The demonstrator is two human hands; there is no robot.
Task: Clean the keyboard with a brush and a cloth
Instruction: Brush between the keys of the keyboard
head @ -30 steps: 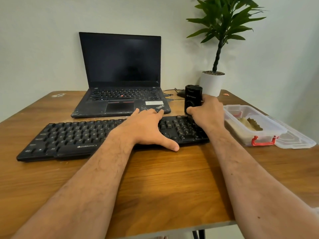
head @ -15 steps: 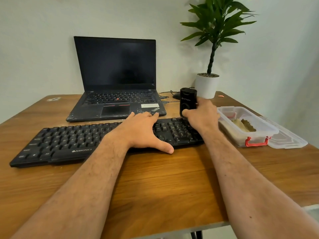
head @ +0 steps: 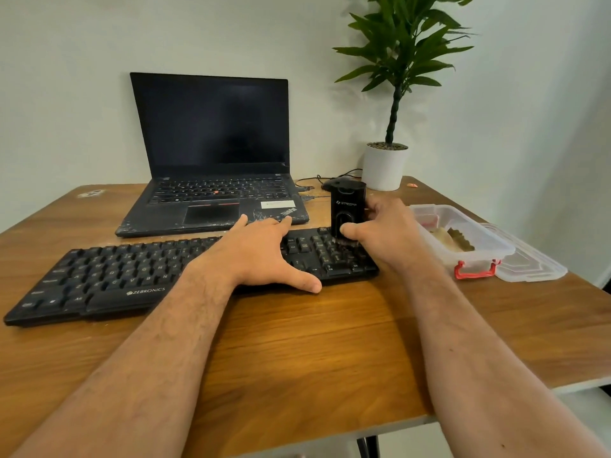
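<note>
The right hand (head: 390,236) is closed around a black brush (head: 347,209), thumb across its front face and fingers wrapped behind, holding it upright. The bristles at its lower end press onto the keys at the right end of the keyboard (head: 109,279), over the number pad near the far edge. The left hand (head: 261,256) lies flat and spread on the keyboard just left of the brush, palm down, holding nothing; its fingertips reach the far edge and its thumb hooks over the near edge onto the table (head: 297,352).

The keyboard runs slantwise, its left end nearer the person and close to the table's left side, its right end stopping short of a clear plastic box (head: 463,239) with red clips. The box sits just beside the right hand, open, with a yellowish cloth (head: 451,241) inside; its lid (head: 532,262) lies against its right side, near the table's right edge.

Behind the keyboard an open laptop (head: 211,143) stands with its front edge just beyond the left fingertips. A mouse (head: 332,183) and cables lie behind the brush, and a potted plant (head: 385,165) stands at the far right corner. The near part of the table is bare wood up to its front edge.
</note>
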